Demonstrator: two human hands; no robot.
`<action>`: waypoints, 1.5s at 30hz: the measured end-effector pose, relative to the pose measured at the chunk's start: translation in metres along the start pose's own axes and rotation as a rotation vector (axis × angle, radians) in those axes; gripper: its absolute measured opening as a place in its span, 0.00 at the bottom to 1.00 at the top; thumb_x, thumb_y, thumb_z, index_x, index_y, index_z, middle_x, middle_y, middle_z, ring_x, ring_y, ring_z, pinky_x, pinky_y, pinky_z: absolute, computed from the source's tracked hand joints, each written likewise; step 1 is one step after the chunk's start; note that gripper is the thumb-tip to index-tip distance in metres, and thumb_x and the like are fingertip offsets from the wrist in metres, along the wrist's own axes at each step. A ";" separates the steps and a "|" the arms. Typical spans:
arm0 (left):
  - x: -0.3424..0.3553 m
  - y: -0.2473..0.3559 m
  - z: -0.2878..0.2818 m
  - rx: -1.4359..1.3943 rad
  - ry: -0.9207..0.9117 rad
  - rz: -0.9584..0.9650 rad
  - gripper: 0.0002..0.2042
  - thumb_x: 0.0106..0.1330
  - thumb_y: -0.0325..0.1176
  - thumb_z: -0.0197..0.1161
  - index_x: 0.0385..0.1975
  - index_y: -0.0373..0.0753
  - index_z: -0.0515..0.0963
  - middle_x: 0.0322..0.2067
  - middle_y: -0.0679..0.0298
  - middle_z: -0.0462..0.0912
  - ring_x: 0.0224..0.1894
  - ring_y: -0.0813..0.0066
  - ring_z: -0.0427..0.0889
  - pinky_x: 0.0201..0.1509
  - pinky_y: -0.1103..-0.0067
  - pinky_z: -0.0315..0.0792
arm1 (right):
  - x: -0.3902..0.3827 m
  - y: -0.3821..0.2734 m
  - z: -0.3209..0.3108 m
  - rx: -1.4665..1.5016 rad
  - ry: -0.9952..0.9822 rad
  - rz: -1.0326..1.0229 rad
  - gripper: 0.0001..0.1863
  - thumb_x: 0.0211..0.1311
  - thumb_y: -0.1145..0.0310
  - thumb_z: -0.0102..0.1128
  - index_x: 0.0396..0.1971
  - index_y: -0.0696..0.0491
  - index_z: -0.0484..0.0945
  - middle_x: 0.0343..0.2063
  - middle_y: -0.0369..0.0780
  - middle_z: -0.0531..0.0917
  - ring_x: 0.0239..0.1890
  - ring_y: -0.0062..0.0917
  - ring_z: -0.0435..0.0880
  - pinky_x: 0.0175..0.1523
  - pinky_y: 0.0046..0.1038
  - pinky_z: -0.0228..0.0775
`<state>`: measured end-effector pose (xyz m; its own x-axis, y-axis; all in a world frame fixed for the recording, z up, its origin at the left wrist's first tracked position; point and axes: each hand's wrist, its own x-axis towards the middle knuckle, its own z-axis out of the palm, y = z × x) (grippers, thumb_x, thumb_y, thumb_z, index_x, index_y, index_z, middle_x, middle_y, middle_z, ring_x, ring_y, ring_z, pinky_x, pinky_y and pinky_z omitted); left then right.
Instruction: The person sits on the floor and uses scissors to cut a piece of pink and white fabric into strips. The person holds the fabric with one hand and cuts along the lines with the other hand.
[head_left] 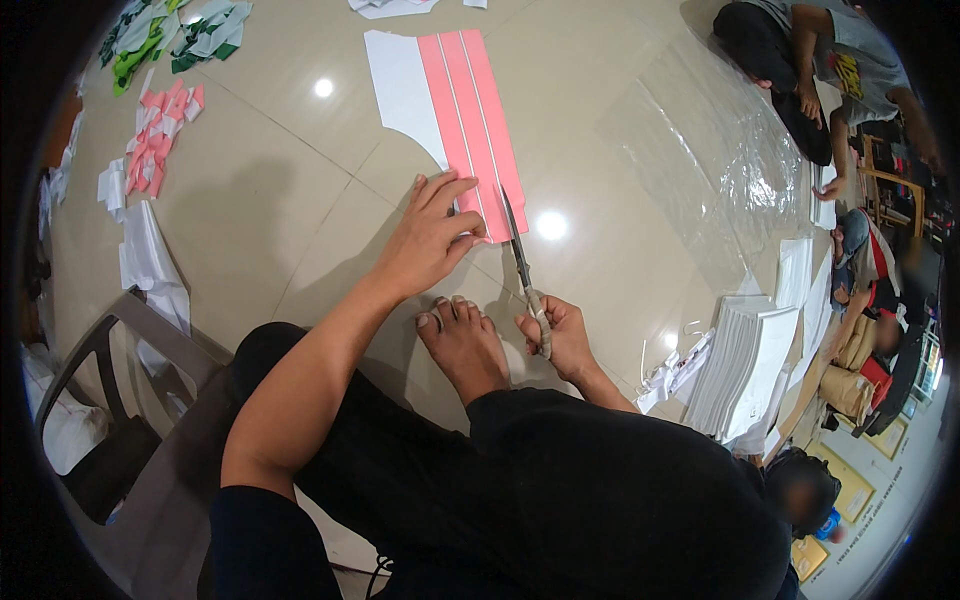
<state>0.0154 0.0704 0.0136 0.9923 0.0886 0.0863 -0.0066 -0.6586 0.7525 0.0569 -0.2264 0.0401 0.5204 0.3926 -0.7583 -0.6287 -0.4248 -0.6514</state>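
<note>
A pink piece with thin white lines [478, 120] lies flat on the tiled floor in front of me. Along its left side shows a white piece [399, 85] with a curved cut-out edge; whether the two are joined I cannot tell. My left hand [430, 235] rests on the near left part of the pink piece, fingers spread over it. In my right hand [562, 340] are long-bladed scissors [517, 245], their handles wrapped in light material. The blades point away from me and lie at the pink piece's near right part. My bare foot [462, 345] is just below.
A tall stack of white sheets [740, 365] stands at the right, beyond a clear plastic sheet [700, 150]. Pink scraps [162, 135] and green scraps [145, 45] lie at the far left. A dark chair [150, 370] is at my left. Other people sit along the right side.
</note>
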 end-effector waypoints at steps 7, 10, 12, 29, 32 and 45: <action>0.000 -0.001 0.001 0.004 -0.008 -0.002 0.05 0.70 0.30 0.72 0.43 0.47 0.86 0.74 0.56 0.75 0.82 0.44 0.63 0.87 0.39 0.51 | 0.000 0.003 -0.001 0.003 0.008 0.017 0.16 0.70 0.68 0.80 0.31 0.53 0.77 0.23 0.32 0.82 0.20 0.15 0.78 0.27 0.22 0.71; 0.001 -0.001 0.001 0.008 -0.013 -0.006 0.05 0.70 0.30 0.72 0.43 0.47 0.86 0.74 0.56 0.75 0.82 0.44 0.63 0.87 0.39 0.51 | -0.001 0.004 0.000 -0.007 0.018 0.023 0.16 0.71 0.68 0.79 0.30 0.52 0.77 0.23 0.32 0.82 0.19 0.15 0.78 0.26 0.22 0.71; 0.001 -0.001 0.001 0.002 -0.009 -0.006 0.05 0.70 0.30 0.72 0.43 0.47 0.86 0.75 0.56 0.75 0.83 0.44 0.63 0.87 0.39 0.51 | -0.003 0.005 -0.001 -0.001 0.018 0.018 0.16 0.71 0.69 0.79 0.30 0.52 0.76 0.23 0.32 0.82 0.19 0.15 0.78 0.26 0.22 0.71; 0.002 0.000 0.000 -0.006 -0.014 -0.007 0.06 0.70 0.30 0.72 0.43 0.47 0.86 0.75 0.55 0.74 0.83 0.44 0.63 0.87 0.39 0.50 | -0.006 0.007 -0.001 -0.018 0.022 0.023 0.15 0.71 0.69 0.79 0.31 0.53 0.77 0.23 0.33 0.82 0.19 0.15 0.78 0.26 0.22 0.70; 0.002 0.000 0.000 -0.001 -0.019 -0.011 0.06 0.70 0.30 0.72 0.43 0.47 0.86 0.75 0.55 0.74 0.83 0.43 0.63 0.87 0.39 0.51 | -0.003 -0.002 0.002 -0.034 0.022 0.011 0.15 0.71 0.68 0.78 0.31 0.54 0.78 0.23 0.33 0.82 0.20 0.15 0.78 0.27 0.22 0.70; 0.002 0.000 0.000 -0.020 -0.014 -0.007 0.06 0.70 0.29 0.72 0.43 0.47 0.86 0.75 0.55 0.74 0.82 0.42 0.63 0.87 0.38 0.51 | 0.014 -0.012 0.003 -0.028 0.021 -0.020 0.16 0.71 0.66 0.79 0.31 0.53 0.78 0.24 0.32 0.82 0.20 0.13 0.77 0.27 0.21 0.72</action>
<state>0.0173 0.0710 0.0137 0.9940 0.0823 0.0718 -0.0021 -0.6430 0.7659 0.0696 -0.2130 0.0372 0.5447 0.3840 -0.7455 -0.6021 -0.4397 -0.6664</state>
